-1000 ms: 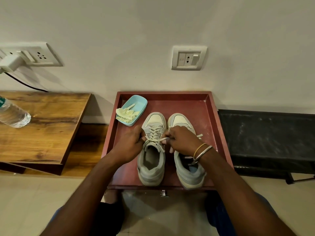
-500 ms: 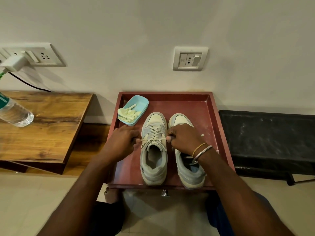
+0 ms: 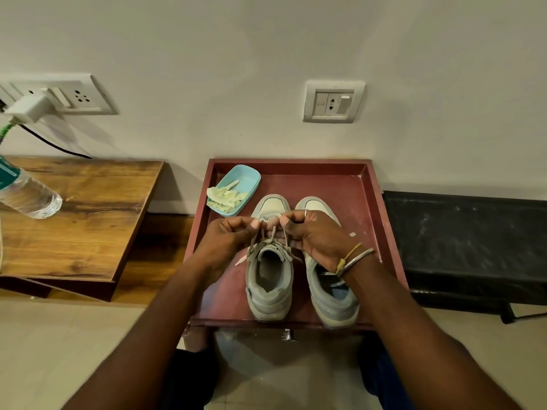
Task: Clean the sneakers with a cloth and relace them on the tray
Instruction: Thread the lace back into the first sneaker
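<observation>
Two grey sneakers stand side by side, toes toward the wall, on a dark red tray (image 3: pixel 367 208). The left sneaker (image 3: pixel 268 288) has its pale lace (image 3: pixel 282 236) drawn up into loops. My left hand (image 3: pixel 228 241) and my right hand (image 3: pixel 313 235) meet above its tongue, each pinching a lace loop between fingertips. My right hand covers the front of the right sneaker (image 3: pixel 333 300), whose lace lies loose inside the opening. A crumpled pale green cloth (image 3: pixel 225 196) lies in a light blue dish (image 3: pixel 247 179) at the tray's far left corner.
A wooden side table (image 3: pixel 85 214) stands left of the tray with a plastic water bottle (image 3: pixel 28 193) on it. A black bench (image 3: pixel 473 232) lies to the right. The wall behind carries two socket plates, one with a white charger (image 3: pixel 28 109).
My hands had pulled the lace ends apart sideways; now they have come together above the left sneaker's tongue, holding lace loops lifted up.
</observation>
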